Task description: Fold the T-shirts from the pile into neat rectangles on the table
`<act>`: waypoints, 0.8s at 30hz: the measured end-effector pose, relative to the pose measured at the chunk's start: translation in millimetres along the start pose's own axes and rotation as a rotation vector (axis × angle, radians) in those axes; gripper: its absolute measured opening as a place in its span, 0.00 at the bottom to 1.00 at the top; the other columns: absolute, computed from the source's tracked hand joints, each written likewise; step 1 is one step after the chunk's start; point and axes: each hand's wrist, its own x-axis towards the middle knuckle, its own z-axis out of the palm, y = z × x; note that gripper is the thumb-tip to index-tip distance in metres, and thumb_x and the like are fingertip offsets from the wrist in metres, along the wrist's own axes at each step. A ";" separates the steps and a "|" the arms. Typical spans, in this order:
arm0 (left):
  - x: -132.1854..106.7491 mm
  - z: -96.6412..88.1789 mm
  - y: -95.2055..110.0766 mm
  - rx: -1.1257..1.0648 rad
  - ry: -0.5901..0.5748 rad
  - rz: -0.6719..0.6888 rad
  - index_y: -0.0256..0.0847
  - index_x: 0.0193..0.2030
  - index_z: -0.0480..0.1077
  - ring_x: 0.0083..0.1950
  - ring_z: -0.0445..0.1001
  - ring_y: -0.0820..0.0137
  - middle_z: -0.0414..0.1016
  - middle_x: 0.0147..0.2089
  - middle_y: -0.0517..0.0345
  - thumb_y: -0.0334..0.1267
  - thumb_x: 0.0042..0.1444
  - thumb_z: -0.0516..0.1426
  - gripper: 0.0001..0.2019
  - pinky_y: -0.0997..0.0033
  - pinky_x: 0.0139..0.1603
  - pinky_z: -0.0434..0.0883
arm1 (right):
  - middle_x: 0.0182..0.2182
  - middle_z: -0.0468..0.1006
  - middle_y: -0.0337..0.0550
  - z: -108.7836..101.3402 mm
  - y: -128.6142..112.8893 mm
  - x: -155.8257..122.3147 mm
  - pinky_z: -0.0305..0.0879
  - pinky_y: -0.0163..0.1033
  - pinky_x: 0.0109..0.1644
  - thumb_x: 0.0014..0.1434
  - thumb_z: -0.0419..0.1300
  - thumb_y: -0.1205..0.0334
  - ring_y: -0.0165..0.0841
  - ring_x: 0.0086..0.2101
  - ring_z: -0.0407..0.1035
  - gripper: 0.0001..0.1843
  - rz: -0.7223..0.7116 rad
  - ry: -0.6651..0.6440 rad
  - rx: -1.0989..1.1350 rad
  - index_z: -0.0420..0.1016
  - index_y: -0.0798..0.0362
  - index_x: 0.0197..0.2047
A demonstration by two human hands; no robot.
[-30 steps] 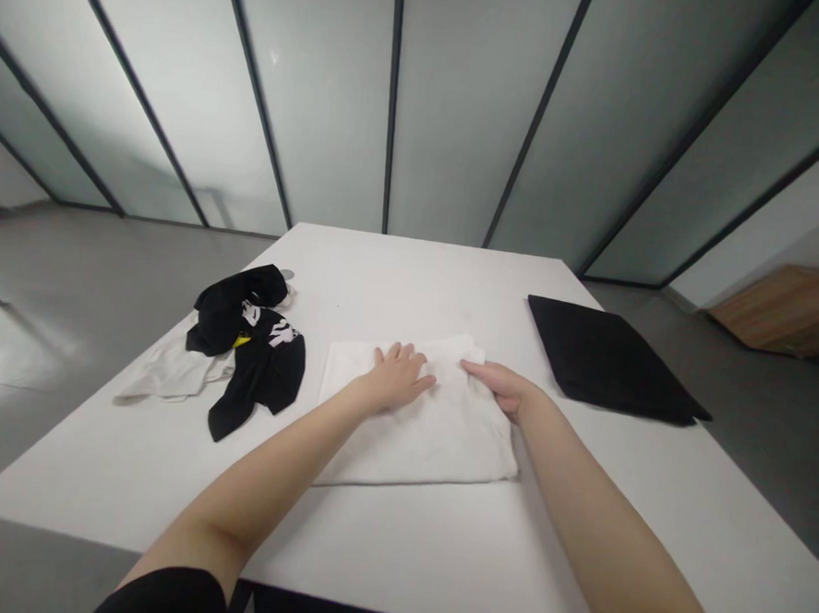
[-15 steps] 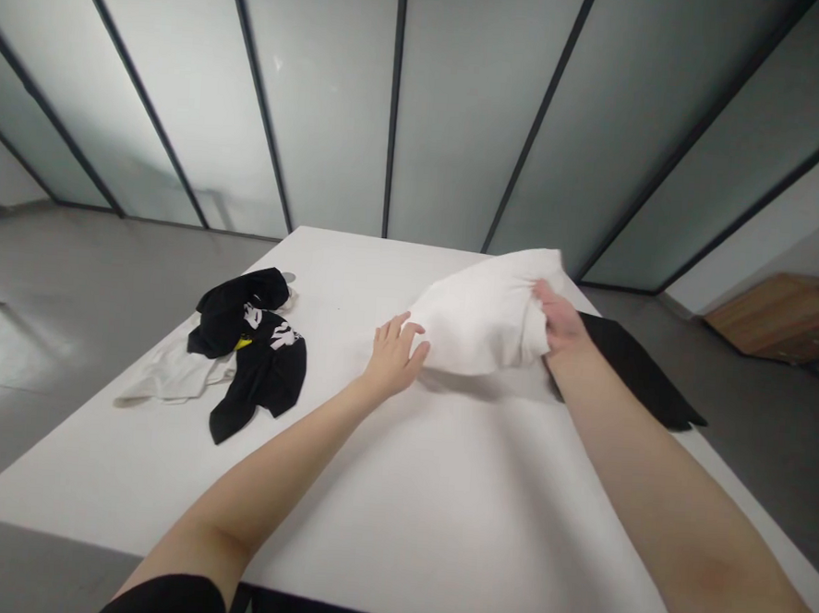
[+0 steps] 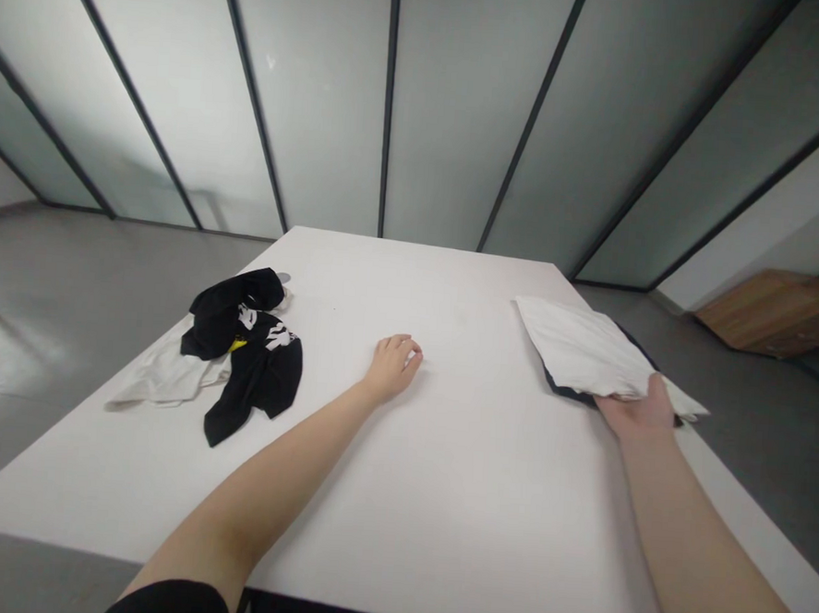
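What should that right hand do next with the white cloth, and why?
Probably the right hand should nudge the folded white cloth a little to the left, because one corner pokes out past the folded black garment underneath, so the cloth doesn't look neatly lined up on it.

You are in what looks like a commercial office or studio room rather than a home. Frosted glass partitions (image 3: 311,106) in slim black metal frames (image 3: 389,102) run along the far side, and the floor (image 3: 40,450) is bare, smooth and grey. In front of you stands a large plain white table (image 3: 465,532) holding a black printed T-shirt (image 3: 255,390) and a folded white garment (image 3: 580,349). Off to your right sits a low wooden cabinet (image 3: 776,312).
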 end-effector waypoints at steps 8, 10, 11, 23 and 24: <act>-3.2 -4.7 -1.5 0.009 -0.017 0.024 0.45 0.54 0.75 0.68 0.71 0.59 0.78 0.61 0.49 0.40 0.74 0.52 0.12 0.53 0.72 0.64 | 0.50 0.86 0.44 21.9 4.3 5.0 0.81 0.30 0.32 0.62 0.49 0.82 0.30 0.35 0.82 0.25 0.202 0.193 -0.083 0.80 0.46 0.47; -3.2 -6.5 0.4 0.009 -0.023 0.033 0.45 0.54 0.75 0.66 0.73 0.60 0.78 0.60 0.49 0.40 0.74 0.52 0.12 0.54 0.71 0.65 | 0.51 0.85 0.44 26.9 3.6 -2.6 0.79 0.27 0.30 0.65 0.46 0.79 0.27 0.34 0.81 0.25 0.164 0.212 0.012 0.79 0.45 0.46; -3.2 -7.3 1.5 0.010 -0.026 0.034 0.45 0.54 0.75 0.65 0.73 0.60 0.78 0.60 0.49 0.40 0.74 0.52 0.12 0.54 0.71 0.65 | 0.52 0.85 0.45 28.4 4.6 -8.5 0.81 0.30 0.32 0.68 0.45 0.75 0.29 0.36 0.82 0.24 0.148 0.187 0.049 0.79 0.44 0.46; 1.1 -18.1 4.6 -0.020 -0.103 -0.040 0.42 0.51 0.79 0.56 0.80 0.59 0.83 0.54 0.47 0.44 0.72 0.53 0.14 0.57 0.64 0.71 | 0.47 0.88 0.51 44.5 43.5 -72.5 0.83 0.37 0.38 0.77 0.50 0.58 0.36 0.38 0.85 0.17 0.641 -0.398 -0.232 0.80 0.52 0.51; 5.7 -22.8 1.4 -0.056 -0.093 -0.089 0.42 0.51 0.79 0.54 0.81 0.59 0.84 0.53 0.47 0.43 0.72 0.53 0.14 0.59 0.61 0.73 | 0.49 0.88 0.51 46.2 47.6 -75.6 0.83 0.38 0.38 0.76 0.51 0.57 0.37 0.39 0.85 0.17 0.670 -0.429 -0.273 0.80 0.52 0.51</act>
